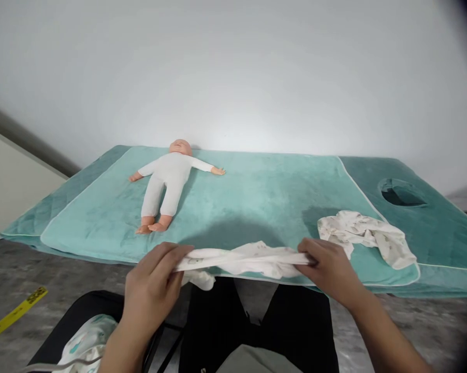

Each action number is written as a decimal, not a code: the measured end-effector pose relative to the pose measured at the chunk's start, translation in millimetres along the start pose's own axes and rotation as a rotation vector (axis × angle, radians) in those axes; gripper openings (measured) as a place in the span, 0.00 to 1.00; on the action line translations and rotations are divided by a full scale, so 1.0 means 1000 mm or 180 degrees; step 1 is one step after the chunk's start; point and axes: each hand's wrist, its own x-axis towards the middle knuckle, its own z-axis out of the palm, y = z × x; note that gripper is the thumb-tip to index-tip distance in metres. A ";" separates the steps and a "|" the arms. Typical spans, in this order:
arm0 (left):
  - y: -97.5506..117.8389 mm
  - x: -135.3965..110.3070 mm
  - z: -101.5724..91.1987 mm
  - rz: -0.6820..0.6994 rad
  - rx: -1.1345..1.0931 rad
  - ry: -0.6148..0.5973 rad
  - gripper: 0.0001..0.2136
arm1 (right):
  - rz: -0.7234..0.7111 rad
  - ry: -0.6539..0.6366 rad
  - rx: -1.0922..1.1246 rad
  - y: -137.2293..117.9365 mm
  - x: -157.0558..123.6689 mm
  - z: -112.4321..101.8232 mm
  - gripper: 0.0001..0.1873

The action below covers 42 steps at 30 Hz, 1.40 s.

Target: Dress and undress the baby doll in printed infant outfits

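Observation:
Stretched between my two hands is a white baby garment with a small faint print. My left hand pinches one end of its taut edge, and my right hand grips the other. The rest of the cloth hangs bunched over the bed's front edge, so its exact cut is hidden. Farther back on the left, a baby doll in a white body suit lies on its back, arms spread. To the right of my right hand, a second printed white baby garment lies crumpled.
A teal padded cover spreads over the bed against a white wall. The bed has a face hole at the right. At lower left, a black chair holds patterned white cloth. Yellow tape marks the floor.

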 end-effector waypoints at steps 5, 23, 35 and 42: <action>0.012 -0.011 0.007 -0.0320 -0.0764 -0.0280 0.08 | -0.0376 -0.1003 0.1274 -0.013 -0.013 -0.018 0.20; 0.027 0.003 -0.008 0.0466 0.0591 -0.0263 0.04 | 0.0007 -0.0102 0.0029 -0.018 -0.007 0.049 0.14; -0.002 -0.026 0.007 -0.1090 -0.1075 -0.1637 0.04 | 0.0122 -0.1452 0.1051 0.026 -0.038 -0.013 0.14; -0.026 0.043 0.061 -0.1077 -0.0496 -0.1138 0.11 | 0.0900 0.0086 0.0258 0.013 0.034 -0.012 0.22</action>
